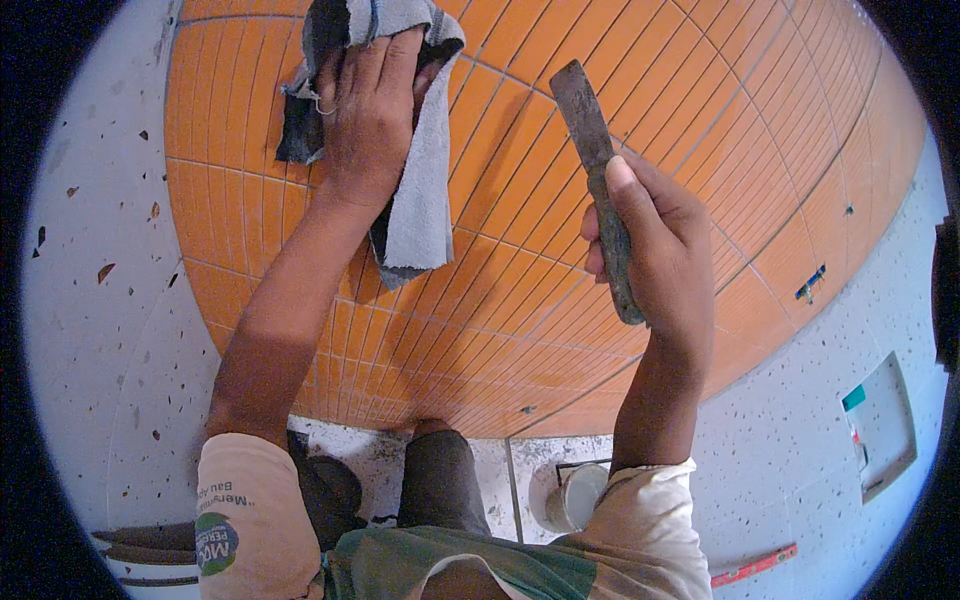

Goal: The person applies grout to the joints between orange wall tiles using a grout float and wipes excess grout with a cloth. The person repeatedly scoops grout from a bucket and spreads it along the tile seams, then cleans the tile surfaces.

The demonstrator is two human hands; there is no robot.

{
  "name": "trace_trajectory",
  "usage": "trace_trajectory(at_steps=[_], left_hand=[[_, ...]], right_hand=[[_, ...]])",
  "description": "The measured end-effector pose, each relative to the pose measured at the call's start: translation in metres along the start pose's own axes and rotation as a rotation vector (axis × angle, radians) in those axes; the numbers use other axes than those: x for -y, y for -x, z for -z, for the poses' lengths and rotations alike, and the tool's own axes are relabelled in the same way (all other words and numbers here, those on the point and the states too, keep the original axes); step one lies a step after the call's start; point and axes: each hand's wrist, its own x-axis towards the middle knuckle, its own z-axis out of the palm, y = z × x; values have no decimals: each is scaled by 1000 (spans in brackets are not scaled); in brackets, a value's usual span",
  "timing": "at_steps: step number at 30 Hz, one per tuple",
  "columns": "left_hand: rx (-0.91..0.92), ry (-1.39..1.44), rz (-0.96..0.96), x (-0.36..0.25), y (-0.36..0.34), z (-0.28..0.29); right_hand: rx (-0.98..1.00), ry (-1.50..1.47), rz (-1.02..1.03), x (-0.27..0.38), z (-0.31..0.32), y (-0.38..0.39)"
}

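- Your left hand (375, 125) holds a grey cloth (420, 215), back of the hand toward you, fingers pointing up and away. Folds hide the fingertips; you cannot tell how tight the grip is.
- Cloth bunches above and left of that hand, darker on the left, with a loose thread by the fingers. A long paler flap hangs past the right side of your wrist.
- Behind both hands: an orange tiled surface (525, 235), narrow tiles, pale joint lines. Your cloth lies over it.
- Your right hand (665, 240) is closed around a scraper (600, 190), well apart from the left one. Thumb lies along the upper handle, near the blade.
- Blade (583, 110) is worn and stained, reaching up and left of that hand; the mottled dark handle sticks out below the grip. You cannot tell whether the blade touches tile.
- Right of your right hand, lower: a small blue piece (811, 282) at the tiles. Further out, a rectangular recess (885, 440) in a pale speckled surface.
- Below your right hand: a whitish bucket (578, 498), just beside your sleeve (650, 505). Lower right, a red bar (755, 566).
- Below and between your hands: your dark-clad leg (440, 485).
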Motion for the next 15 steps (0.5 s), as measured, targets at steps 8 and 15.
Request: trace_trajectory(at_steps=[8, 15], left_hand=[[-45, 33, -10, 0, -1, 0], [-64, 13, -13, 2, 1, -1]], right_hand=[[68, 39, -12, -1, -5, -6], [45, 34, -33, -7, -6, 8]])
